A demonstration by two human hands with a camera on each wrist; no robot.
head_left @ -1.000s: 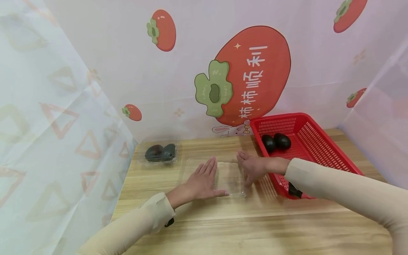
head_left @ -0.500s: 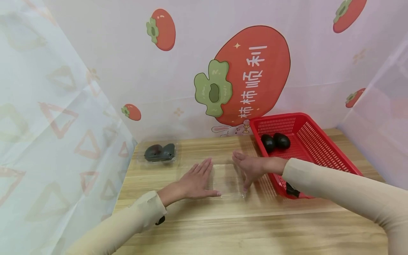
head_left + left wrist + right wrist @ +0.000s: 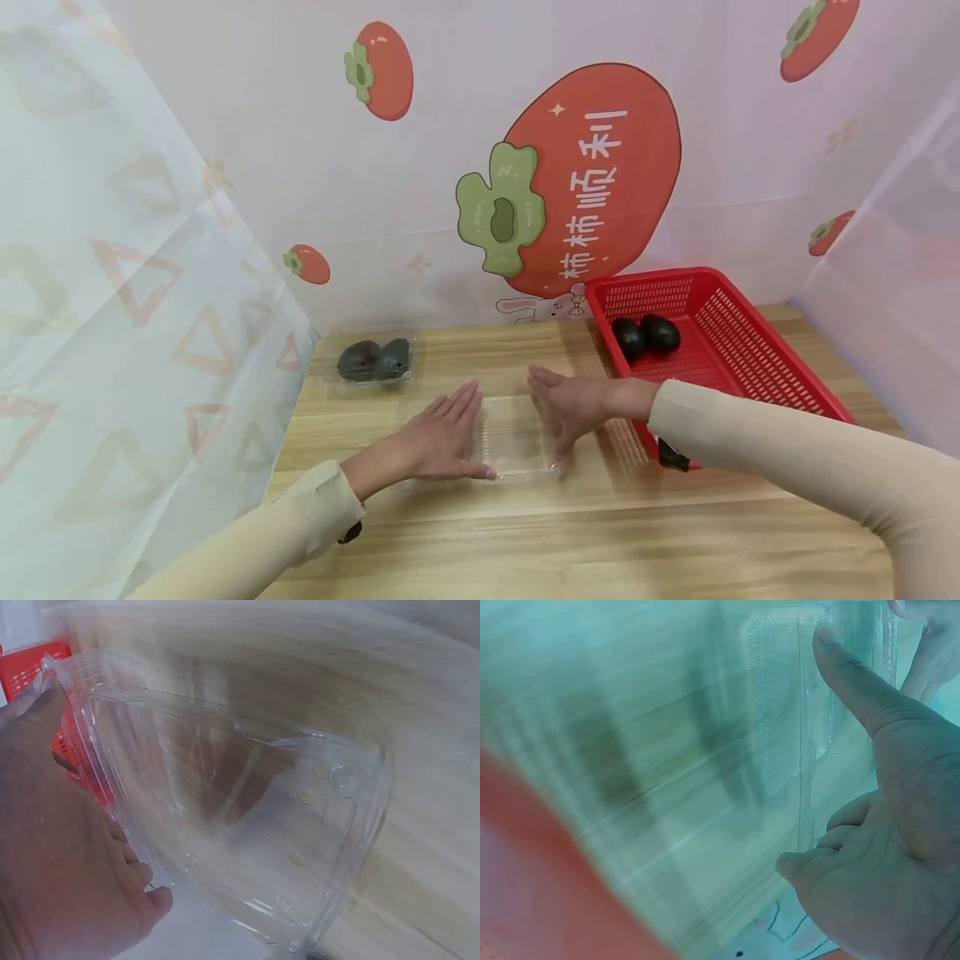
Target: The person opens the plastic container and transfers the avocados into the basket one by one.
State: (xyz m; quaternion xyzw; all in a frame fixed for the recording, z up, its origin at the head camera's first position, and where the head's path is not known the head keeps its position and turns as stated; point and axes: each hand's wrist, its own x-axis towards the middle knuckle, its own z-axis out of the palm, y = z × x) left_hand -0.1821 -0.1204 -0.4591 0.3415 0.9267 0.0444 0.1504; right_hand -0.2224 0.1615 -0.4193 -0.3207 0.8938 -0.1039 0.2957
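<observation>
An open, clear plastic clamshell box (image 3: 517, 433) lies on the wooden table, with a hand at each side. My left hand (image 3: 442, 433) rests along its left part, fingers straight and thumb stretched toward the front edge. In the left wrist view, one transparent half of the box (image 3: 247, 802) spreads out beside that hand. My right hand (image 3: 573, 404) touches the right side, its thumb (image 3: 855, 679) extended along the plastic wall and its fingers straight at the back. No fruit shows inside this box.
A red perforated basket (image 3: 780, 354) stands at the right, holding dark avocados (image 3: 660, 333) in its back left corner. Behind my left hand sits another clear box (image 3: 408, 377) with two dark avocados (image 3: 360, 360). A printed cloth (image 3: 420, 192) walls the back and sides.
Both hands have slid left and slightly nearer to me, and the open clamshell box has moved with them. The basket and the filled box stay where they were.
</observation>
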